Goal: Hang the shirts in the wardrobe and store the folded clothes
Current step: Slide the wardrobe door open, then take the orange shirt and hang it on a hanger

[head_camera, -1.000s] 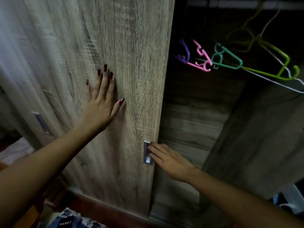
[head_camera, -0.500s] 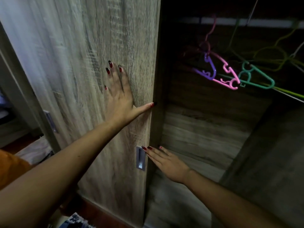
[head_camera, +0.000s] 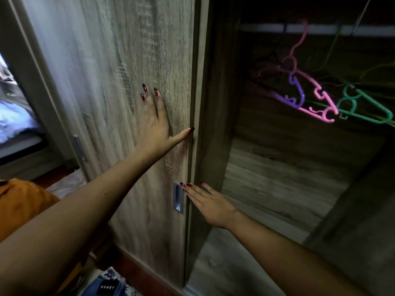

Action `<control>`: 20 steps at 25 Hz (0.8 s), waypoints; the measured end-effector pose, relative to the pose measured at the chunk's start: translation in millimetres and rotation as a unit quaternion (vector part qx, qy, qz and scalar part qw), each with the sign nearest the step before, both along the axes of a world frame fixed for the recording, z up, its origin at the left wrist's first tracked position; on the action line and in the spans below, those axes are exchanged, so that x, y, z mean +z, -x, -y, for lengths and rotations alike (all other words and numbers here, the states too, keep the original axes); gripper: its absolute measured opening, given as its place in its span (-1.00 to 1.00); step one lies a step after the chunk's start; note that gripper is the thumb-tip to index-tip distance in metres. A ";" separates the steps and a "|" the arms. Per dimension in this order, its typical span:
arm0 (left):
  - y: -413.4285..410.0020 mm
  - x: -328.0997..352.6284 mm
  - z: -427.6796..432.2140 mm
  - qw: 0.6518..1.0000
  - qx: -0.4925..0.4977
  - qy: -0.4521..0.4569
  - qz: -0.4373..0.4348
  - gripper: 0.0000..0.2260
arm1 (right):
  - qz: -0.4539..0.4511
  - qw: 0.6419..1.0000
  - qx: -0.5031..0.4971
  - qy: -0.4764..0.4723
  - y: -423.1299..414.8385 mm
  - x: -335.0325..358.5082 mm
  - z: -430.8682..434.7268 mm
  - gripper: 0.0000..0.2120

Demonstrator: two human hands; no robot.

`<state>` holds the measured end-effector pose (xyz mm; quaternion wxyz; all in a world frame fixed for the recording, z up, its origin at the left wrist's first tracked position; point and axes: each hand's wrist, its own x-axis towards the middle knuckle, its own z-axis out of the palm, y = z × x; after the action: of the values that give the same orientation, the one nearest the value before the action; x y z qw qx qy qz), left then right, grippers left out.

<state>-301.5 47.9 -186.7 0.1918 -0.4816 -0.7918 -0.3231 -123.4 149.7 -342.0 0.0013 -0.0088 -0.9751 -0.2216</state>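
One word can be read from where I stand: HANDY, in white capitals on a small black label (head_camera: 106, 287). The label sits on blue denim (head_camera: 90, 289) at the very bottom of the view, low down by the foot of the door (head_camera: 149, 60). Touching the denim is a white cloth (head_camera: 110, 273) with dark printed marks (letters or just a pattern, I cannot tell; they are too small and blurred).
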 end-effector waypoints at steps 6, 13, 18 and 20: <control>-4.0 -2.4 -1.5 0.999 0.009 0.019 0.032 0.02 | 0.017 0.997 -0.014 0.069 -0.5 9.2 10.4 -0.27; 11.9 -57.3 81.3 0.990 0.111 0.086 0.030 -0.20 | -0.131 0.983 0.024 0.126 35.2 4.8 46.0 -0.41; 63.3 -101.5 209.2 0.967 0.225 0.096 0.071 -0.41 | -0.173 0.961 0.103 0.189 113.1 22.7 105.5 -0.49; 104.7 -115.0 280.7 0.950 0.292 0.077 0.074 -0.48 | -0.154 0.951 0.138 0.229 159.8 28.9 149.8 -0.50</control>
<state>-406.2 -232.8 -301.7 0.1805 -0.2171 -0.9324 -0.2257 -283.2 0.0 -313.1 0.1802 0.0918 -0.9792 0.0145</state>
